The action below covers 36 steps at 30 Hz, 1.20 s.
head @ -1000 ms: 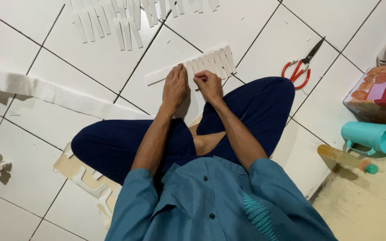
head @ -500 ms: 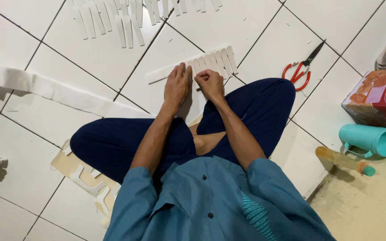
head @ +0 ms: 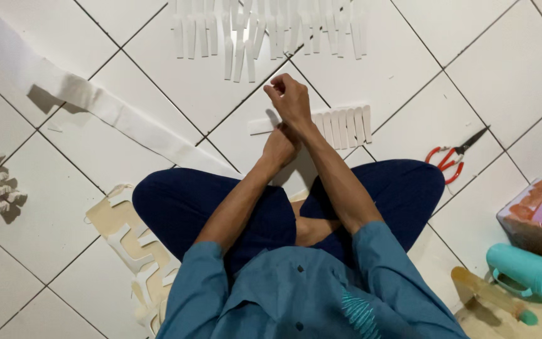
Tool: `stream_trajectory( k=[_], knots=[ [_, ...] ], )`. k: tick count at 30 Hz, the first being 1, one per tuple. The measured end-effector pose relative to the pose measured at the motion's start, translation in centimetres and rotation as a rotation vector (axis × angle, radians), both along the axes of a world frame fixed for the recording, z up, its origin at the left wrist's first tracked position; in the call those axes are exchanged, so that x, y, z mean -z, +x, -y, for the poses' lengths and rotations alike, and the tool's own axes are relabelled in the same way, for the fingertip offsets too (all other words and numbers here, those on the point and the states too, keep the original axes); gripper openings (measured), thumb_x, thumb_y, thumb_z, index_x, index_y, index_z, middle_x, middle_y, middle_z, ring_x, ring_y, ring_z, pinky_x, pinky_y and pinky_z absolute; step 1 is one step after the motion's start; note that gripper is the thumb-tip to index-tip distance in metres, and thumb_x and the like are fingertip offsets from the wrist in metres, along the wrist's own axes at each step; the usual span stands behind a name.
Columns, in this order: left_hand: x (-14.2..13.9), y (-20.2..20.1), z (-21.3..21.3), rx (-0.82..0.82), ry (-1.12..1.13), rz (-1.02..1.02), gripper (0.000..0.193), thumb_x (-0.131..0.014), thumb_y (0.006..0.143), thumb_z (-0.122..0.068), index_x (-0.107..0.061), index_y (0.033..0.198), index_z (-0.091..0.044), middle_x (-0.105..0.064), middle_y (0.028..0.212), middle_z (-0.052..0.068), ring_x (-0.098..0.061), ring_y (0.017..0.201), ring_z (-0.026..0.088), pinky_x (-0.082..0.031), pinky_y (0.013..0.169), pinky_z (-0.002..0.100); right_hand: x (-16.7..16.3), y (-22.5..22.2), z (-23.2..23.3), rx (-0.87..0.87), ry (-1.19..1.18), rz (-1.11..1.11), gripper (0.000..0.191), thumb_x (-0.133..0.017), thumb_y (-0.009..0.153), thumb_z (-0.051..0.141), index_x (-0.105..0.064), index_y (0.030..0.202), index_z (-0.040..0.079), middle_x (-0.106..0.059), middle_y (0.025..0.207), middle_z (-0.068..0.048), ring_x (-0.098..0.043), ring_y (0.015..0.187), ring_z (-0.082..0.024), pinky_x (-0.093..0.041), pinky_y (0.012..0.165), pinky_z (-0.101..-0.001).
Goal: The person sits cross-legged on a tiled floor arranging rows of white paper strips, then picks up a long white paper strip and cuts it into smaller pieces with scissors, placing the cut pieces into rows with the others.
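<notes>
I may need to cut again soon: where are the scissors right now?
In the head view, the red-handled scissors lie on the white tiled floor on the person's right, just beyond the right knee and past the fringed paper strip.

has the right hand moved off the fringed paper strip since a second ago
Yes. The right hand has lifted off the fringed paper strip and now sits beyond its far edge, toward the cut strips. The left hand stays low by the strip.

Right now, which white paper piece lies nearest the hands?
The short fringed strip, cut into tabs, right beside the right hand; the long plain band lies farther left.
</notes>
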<state>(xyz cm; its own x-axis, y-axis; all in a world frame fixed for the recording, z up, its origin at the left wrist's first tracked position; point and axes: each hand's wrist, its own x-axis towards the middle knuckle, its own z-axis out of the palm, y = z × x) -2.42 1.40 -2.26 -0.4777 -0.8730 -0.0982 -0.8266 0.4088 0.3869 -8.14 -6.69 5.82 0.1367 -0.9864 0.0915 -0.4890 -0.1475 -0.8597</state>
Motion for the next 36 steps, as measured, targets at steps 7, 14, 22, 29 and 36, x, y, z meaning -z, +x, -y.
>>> stream_trajectory(
  k=[7,14,22,29,36],
  knots=[
    [1.0,2.0,-0.8,0.107,-0.137,0.171,0.030,-0.060,0.085,-0.014,-0.071,0.108,0.002,-0.069,0.114,0.021,-0.062,0.112,0.035,-0.049,0.092,0.045,0.4,5.0,4.0,-0.031,-0.136,-0.238,0.045,-0.083,0.086,0.026,-0.064,0.109,-0.009,-0.070,0.094,-0.023,-0.068,0.082,-0.033,-0.055,0.071,-0.0426],
    [1.6,-1.6,-0.7,-0.100,-0.047,-0.095,0.034,-0.062,0.088,-0.018,-0.070,0.115,0.002,-0.069,0.110,0.023,-0.062,0.100,0.039,-0.049,0.087,0.047,0.7,5.1,5.8,0.059,0.071,-0.410,0.024,-0.078,0.078,0.021,-0.072,0.084,-0.002,-0.072,0.078,-0.018,-0.071,0.073,-0.033,-0.057,0.067,-0.0434],
    [0.8,-2.4,0.3,-0.021,-0.133,-0.050,0.032,-0.064,0.082,-0.009,-0.068,0.111,0.003,-0.069,0.108,0.020,-0.062,0.102,0.034,-0.050,0.089,0.043,0.5,2.0,6.7,0.117,0.363,-0.081,0.020,-0.081,0.076,0.021,-0.072,0.077,0.003,-0.071,0.069,-0.006,-0.063,0.060,-0.014,-0.053,0.058,-0.0305],
    [-0.6,-1.9,1.2,-0.104,-0.283,-0.197,0.045,-0.062,0.084,-0.005,-0.059,0.127,0.009,-0.060,0.127,0.022,-0.058,0.117,0.034,-0.049,0.099,0.041,0.8,-9.7,2.0,0.159,0.322,0.207,0.017,-0.080,0.090,0.013,-0.070,0.095,0.000,-0.068,0.076,-0.001,-0.059,0.064,-0.007,-0.047,0.057,-0.0221],
    [-0.2,-1.2,1.3,-0.030,-0.299,-0.191,0.054,-0.059,0.085,-0.002,-0.053,0.136,0.012,-0.054,0.141,0.026,-0.053,0.129,0.039,-0.045,0.108,0.042,1.6,-20.6,-7.2,0.422,0.318,0.457,0.028,-0.075,0.089,0.007,-0.064,0.114,0.000,-0.073,0.088,-0.004,-0.062,0.070,-0.007,-0.052,0.064,-0.0213]
  ],
)
